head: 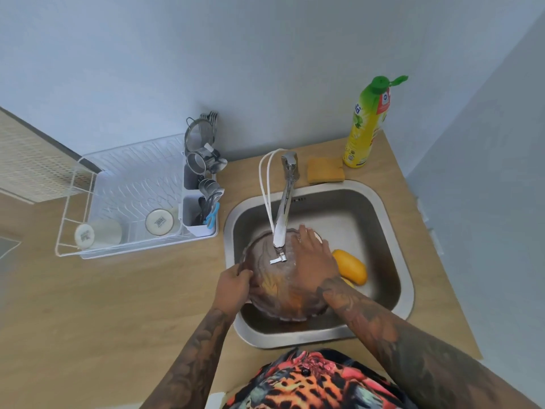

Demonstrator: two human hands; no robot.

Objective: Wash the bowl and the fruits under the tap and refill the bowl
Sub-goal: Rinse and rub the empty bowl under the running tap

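A clear ribbed glass bowl (274, 296) is held over the steel sink (395, 249), right under the tap (283, 214). My left hand (234, 286) grips the bowl's left rim. My right hand (312, 255) lies flat inside the bowl with fingers spread, touching its inner wall where water blurs the glass. An orange-yellow mango (349, 266) lies on the sink floor to the right of the bowl. A second yellow fruit (348, 282) peeks out beside my right wrist, mostly hidden.
A white dish rack (97, 184) with two cups and a cutlery holder stands left of the sink. A yellow sponge (324, 170) and a green-capped soap bottle (367, 125) sit behind the sink. The wooden counter (132, 299) surrounds it.
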